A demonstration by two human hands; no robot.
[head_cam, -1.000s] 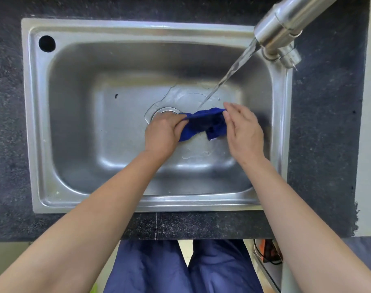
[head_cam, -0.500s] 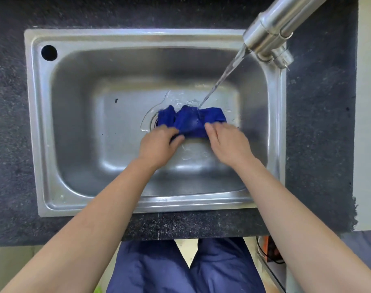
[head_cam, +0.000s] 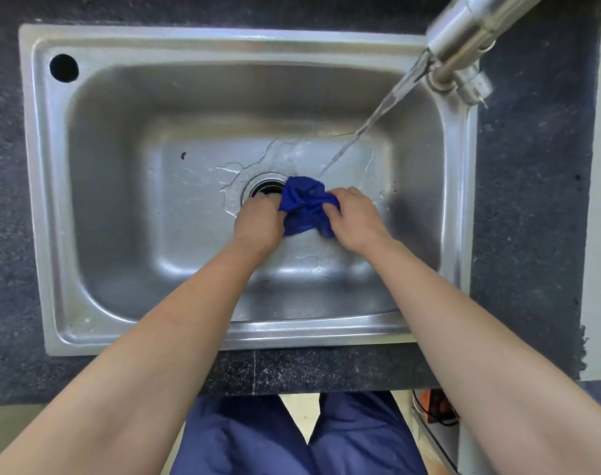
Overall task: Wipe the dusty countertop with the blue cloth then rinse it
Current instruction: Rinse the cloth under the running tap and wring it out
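Observation:
The blue cloth is wet and bunched up between my two hands, low in the steel sink just right of the drain. My left hand grips its left end and my right hand grips its right end, both fists closed on the fabric. A stream of water runs from the faucet at the upper right and lands on the sink floor just beyond the cloth. Dark speckled countertop surrounds the sink.
A round tap hole sits in the sink's back left corner. A small dark speck lies on the sink floor. An orange object with black cables is below the counter at the right. My blue trousers show under the counter edge.
The cloth was spread wide under the stream; my hands have since drawn together and pulled it nearer, bunching it into a tight wad just short of the water.

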